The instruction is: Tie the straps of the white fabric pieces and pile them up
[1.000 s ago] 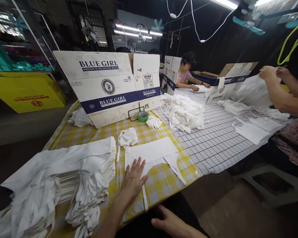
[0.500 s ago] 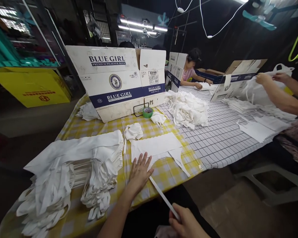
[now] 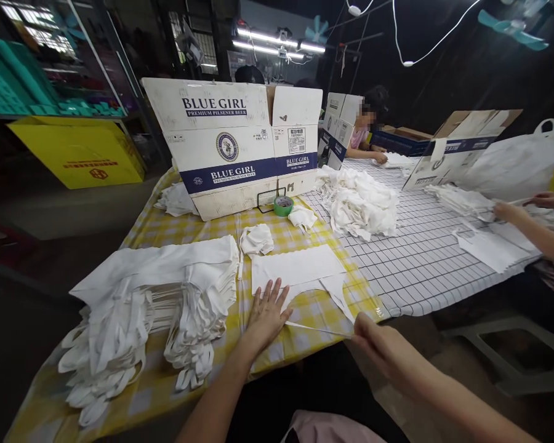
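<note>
A flat white fabric piece (image 3: 298,268) with two long straps lies on the yellow checked tablecloth (image 3: 184,229) in front of me. My left hand (image 3: 268,311) lies flat on its near left corner, fingers spread. My right hand (image 3: 373,338) is closed in a pinch on the end of one white strap (image 3: 316,328), which is drawn taut to the right from under my left hand. To the left sits a thick stack of the same white pieces (image 3: 159,289) with straps hanging toward me.
A BLUE GIRL carton (image 3: 240,144) stands behind, with a green tape roll (image 3: 283,205) and crumpled white scraps (image 3: 257,239) before it. A heap of white fabric (image 3: 357,203) lies on the grid cloth. Other people's hands (image 3: 508,211) work at right; another person sits far back.
My right hand came up from my lap, took the strap's end and pulled it out to the right, level with the table edge. My left hand stayed flat on the piece.
</note>
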Tool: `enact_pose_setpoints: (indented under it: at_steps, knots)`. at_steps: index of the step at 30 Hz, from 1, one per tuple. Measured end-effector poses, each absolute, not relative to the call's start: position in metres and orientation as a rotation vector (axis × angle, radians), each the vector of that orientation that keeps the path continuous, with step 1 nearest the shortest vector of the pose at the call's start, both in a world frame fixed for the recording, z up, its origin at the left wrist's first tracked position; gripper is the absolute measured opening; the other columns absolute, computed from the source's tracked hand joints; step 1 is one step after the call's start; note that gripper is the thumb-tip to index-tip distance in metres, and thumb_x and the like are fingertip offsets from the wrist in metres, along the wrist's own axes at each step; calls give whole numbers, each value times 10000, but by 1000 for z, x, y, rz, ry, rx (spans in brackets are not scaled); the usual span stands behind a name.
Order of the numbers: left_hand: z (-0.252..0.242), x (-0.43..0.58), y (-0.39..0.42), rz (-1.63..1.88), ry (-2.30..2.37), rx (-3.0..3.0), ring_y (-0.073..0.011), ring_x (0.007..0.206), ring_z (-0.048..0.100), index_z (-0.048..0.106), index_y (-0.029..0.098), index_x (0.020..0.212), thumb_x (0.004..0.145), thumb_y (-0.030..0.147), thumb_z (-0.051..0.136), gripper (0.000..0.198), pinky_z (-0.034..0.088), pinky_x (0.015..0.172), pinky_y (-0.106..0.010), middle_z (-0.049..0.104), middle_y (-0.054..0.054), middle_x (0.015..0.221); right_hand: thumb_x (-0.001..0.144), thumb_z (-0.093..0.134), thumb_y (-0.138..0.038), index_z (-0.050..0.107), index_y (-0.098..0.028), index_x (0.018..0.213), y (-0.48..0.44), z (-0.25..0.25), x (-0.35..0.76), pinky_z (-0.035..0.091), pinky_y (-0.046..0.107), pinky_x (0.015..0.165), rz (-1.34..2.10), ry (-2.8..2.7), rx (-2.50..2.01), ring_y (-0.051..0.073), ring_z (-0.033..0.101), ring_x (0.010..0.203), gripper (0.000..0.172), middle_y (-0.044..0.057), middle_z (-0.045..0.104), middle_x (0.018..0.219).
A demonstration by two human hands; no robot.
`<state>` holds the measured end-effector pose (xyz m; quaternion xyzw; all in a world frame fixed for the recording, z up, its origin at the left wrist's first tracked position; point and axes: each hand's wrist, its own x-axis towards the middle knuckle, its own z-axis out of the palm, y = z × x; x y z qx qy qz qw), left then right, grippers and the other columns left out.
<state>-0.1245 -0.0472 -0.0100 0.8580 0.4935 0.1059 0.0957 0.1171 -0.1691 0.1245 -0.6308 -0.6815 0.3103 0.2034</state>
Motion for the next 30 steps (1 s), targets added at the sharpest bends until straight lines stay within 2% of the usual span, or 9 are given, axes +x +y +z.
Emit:
enact_pose_setpoints:
  at_steps: [4,7,11,14,18,20,24,28,30]
  knots:
    - [-7,-125,-48,281,1454,2528,-228,1376,45,225,309,1399,876,431,370,556,4,1103,-477,102,7,1500,769,561,-336,574,-240,650,-140,156,123,270,255,489,862,-1926,-1683,141,453,487,153,-5,554,523]
    - [-5,-126,-47,265,1435,2511,-225,1376,40,222,305,1399,874,428,378,562,5,1103,-476,92,4,1501,804,506,-316,640,-232,758,-116,176,125,303,250,501,871,-2004,-1620,133,475,495,164,-2,581,553]
    - [13,-124,-42,191,1404,2369,-244,1373,69,279,265,1383,871,395,396,542,18,1094,-500,135,-31,1495,847,410,-276,570,-209,871,-92,196,122,323,224,485,972,-2053,-1557,117,492,521,175,-4,607,620]
    - [48,-114,-41,360,1317,2147,-235,1351,190,372,230,1336,888,370,367,469,73,1095,-482,289,-63,1450,859,377,-251,488,-200,843,-78,203,118,346,208,487,1084,-2118,-1496,103,489,534,124,-7,604,641]
    - [104,-91,-52,665,820,1740,-209,1128,506,533,229,1162,868,440,419,379,362,968,-355,575,-63,1207,862,380,-247,452,-196,844,-62,198,110,355,199,478,1186,-2232,-1410,89,461,503,90,-25,561,597]
    - [120,-80,-58,723,682,1560,-202,956,596,588,184,1040,844,448,466,350,432,849,-313,661,-71,1004,864,383,-248,454,-199,874,-55,193,108,343,195,467,1179,-2302,-1369,91,453,503,87,-35,542,581]
    - [121,-71,-62,815,780,1311,-186,671,637,602,146,844,814,456,509,325,453,725,-312,649,-28,611,861,390,-216,441,-208,999,-48,178,106,345,203,495,933,-2356,-1333,97,449,530,147,-44,523,609]
    - [106,-72,-64,872,837,1094,-172,553,625,572,139,792,791,453,543,315,461,691,-311,611,0,507,778,453,-92,412,-220,1143,-49,149,103,383,229,598,480,-2374,-1321,121,511,691,388,25,564,882]
    - [99,-72,-67,887,842,1040,-164,517,614,573,133,787,786,459,549,327,461,663,-296,599,5,486,763,480,-78,441,-223,1133,-52,128,97,385,235,622,348,-2435,-1284,140,525,765,399,48,556,973]
